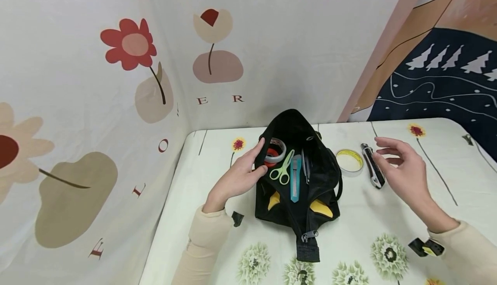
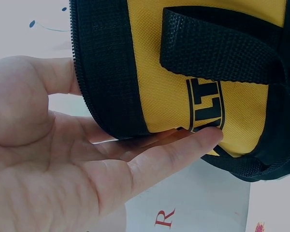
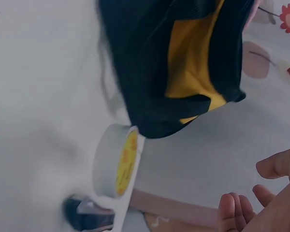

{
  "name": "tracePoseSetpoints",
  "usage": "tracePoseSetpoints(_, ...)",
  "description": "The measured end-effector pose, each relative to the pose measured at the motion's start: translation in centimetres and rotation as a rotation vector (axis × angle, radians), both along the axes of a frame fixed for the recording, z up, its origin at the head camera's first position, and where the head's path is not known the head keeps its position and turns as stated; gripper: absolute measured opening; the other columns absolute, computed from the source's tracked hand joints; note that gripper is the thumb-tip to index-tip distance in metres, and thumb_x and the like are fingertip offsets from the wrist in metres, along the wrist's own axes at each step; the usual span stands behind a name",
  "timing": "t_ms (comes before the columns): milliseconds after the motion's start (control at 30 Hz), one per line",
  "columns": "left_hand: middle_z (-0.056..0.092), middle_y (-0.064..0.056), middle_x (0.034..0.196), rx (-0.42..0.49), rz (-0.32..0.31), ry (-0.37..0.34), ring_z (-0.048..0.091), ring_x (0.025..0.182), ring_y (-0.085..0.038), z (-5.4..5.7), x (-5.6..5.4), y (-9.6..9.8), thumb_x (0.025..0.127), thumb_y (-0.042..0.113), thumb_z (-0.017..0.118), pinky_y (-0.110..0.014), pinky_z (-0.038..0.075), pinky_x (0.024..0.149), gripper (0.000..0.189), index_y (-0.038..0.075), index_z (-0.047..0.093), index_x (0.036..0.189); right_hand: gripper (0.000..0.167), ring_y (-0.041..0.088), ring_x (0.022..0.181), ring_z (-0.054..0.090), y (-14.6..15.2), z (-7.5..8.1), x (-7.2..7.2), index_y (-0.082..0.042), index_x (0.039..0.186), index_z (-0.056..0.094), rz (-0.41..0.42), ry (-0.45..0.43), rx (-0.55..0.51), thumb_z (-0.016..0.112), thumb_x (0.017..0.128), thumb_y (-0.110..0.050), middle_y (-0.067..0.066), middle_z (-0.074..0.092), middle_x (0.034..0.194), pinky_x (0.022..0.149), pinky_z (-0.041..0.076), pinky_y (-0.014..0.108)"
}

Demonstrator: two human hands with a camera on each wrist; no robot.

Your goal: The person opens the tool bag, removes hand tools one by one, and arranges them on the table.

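A black and yellow tool bag (image 1: 272, 209) stands unzipped on the table. My left hand (image 1: 238, 177) holds its left rim, thumb at the opening and fingers along the yellow outer side (image 2: 159, 96). Inside lie a grey tape roll (image 1: 280, 158) with a red one (image 1: 270, 161) beside it, green-handled scissors (image 1: 282, 175), a teal utility knife (image 1: 295, 181) and a slim dark, pen-like tool (image 1: 306, 166). To the right of the bag, my right hand (image 1: 405, 170) hovers beside a black and silver utility knife (image 1: 373, 168), fingers loosely bent and nothing between them.
Between bag and knife lies a clear tape roll with a yellow inner ring (image 1: 349, 162). A flower-printed cloth (image 1: 217, 147) covers the table. Printed curtains (image 1: 272, 52) hang right behind it and along the left side. The bag's zipper end (image 1: 308, 250) points towards me.
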State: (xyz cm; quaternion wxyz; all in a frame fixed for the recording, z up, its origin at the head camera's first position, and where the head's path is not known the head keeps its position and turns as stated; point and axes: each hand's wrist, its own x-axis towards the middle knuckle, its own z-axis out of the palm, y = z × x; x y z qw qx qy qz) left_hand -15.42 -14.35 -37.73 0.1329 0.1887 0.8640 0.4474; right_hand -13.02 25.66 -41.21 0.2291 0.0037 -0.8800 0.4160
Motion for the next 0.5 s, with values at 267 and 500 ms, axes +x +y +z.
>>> tracePoseSetpoints(267, 0.018, -0.011, 0.184, -0.003, -0.009, 0.015, 0.019, 0.17, -0.03, 0.0, 0.0, 0.0, 0.111, 0.014, 0.055, -0.056, 0.024, 0.135, 0.079, 0.013, 0.014, 0.179, 0.045, -0.012, 0.102, 0.062, -3.0, 1.1, 0.4, 0.003, 0.139, 0.072, 0.138, 0.112, -0.071, 0.076, 0.096, 0.014, -0.028, 0.064, 0.121, 0.086, 0.046, 0.002)
tracePoseSetpoints(500, 0.016, -0.01, 0.185, -0.012, -0.012, 0.011, 0.018, 0.17, -0.029, 0.1, 0.0, 0.0, 0.112, 0.014, 0.056, -0.055, 0.024, 0.135, 0.08, 0.013, 0.013, 0.179, 0.046, -0.006, 0.102, 0.066, -5.6, 1.9, 0.8, 0.003, 0.139, 0.072, 0.238, 0.149, -0.133, 0.075, 0.095, 0.018, -0.017, 0.067, 0.122, 0.086, 0.049, 0.005)
